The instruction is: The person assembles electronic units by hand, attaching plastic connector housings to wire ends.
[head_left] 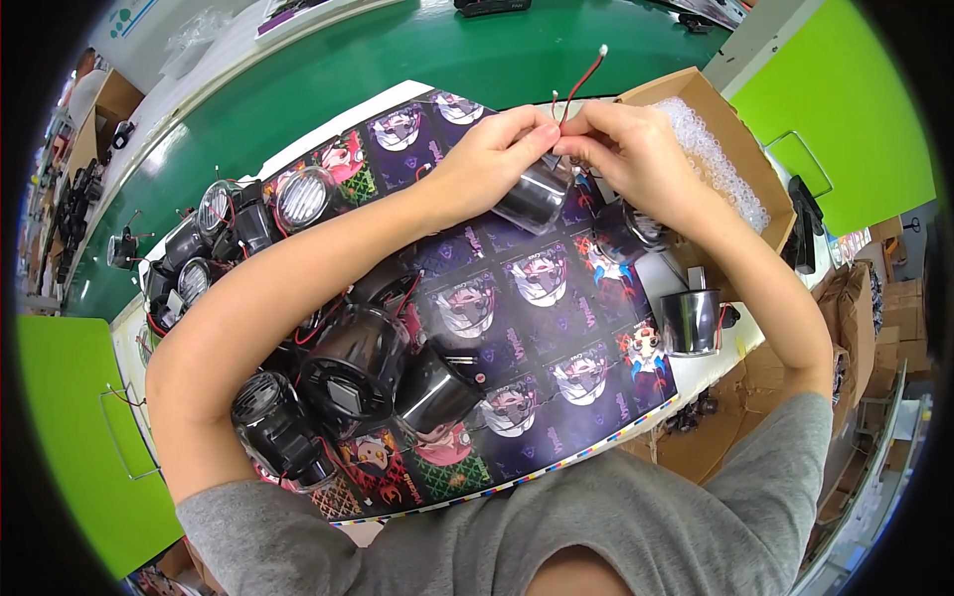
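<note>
Over the far part of the printed sheet point(517, 348), both my hands meet at a glossy black cylindrical housing point(535, 199) with a clear rim. My left hand point(492, 164) is closed on its upper end, thumb and fingers pressed together. My right hand point(631, 154) pinches at the base of the thin red and dark wires point(586, 81), which stick up and end in a small white connector. The exact point of the pinch is hidden by my fingers. Beside my right hand lies another black housing point(626, 230), tilted on its side.
Several black housings, some with clear ribbed lenses, crowd the sheet's left side around a large one point(353, 363). One housing point(691, 320) stands at the right edge. A cardboard box point(780, 204) of clear plastic parts point(711, 159) is at the right. Behind lies a green tabletop point(397, 60).
</note>
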The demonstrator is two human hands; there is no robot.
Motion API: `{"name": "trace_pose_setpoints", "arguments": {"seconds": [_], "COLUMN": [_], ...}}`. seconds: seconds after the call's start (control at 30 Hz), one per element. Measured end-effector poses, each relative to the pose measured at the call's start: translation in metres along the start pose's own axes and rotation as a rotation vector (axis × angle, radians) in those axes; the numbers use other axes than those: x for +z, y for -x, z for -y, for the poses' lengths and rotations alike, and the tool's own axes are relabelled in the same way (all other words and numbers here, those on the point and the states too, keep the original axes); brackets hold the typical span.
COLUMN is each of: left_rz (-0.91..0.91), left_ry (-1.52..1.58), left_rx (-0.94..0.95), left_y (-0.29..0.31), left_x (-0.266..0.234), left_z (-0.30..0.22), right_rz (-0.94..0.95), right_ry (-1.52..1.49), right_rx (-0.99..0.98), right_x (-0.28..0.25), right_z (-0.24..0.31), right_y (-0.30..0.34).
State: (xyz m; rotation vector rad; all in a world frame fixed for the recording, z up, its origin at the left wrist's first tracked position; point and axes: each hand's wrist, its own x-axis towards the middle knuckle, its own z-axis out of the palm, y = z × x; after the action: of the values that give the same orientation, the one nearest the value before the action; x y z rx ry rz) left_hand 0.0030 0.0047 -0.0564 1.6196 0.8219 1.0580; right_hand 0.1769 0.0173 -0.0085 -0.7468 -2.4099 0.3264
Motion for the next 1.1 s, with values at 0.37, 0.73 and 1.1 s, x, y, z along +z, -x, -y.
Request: {"name": "trace_pose_setpoints", "arguments": {"seconds": [0.37, 0.73, 1.1], "left_rz": [-0.148, -0.185, -0.23], "left_ry": [-0.234, -0.458, -0.505], "left_rx": [0.135, 0.076, 0.267], "left_y": [-0.004, 0.005, 0.003], "left_x": [0.004, 0.01, 0.02], "left_z": [0.005, -0.013, -0.008], "right_rz": [0.004, -0.035, -0.071], "right_ry": [-0.336, -0.38, -0.022], "right_rx": [0.341, 0.435, 0.32], "right_x": [0.006, 0.008, 0.005], "right_z": [0.0, 0.007, 0.014], "right_y": [0.0, -0.003, -0.002]}}
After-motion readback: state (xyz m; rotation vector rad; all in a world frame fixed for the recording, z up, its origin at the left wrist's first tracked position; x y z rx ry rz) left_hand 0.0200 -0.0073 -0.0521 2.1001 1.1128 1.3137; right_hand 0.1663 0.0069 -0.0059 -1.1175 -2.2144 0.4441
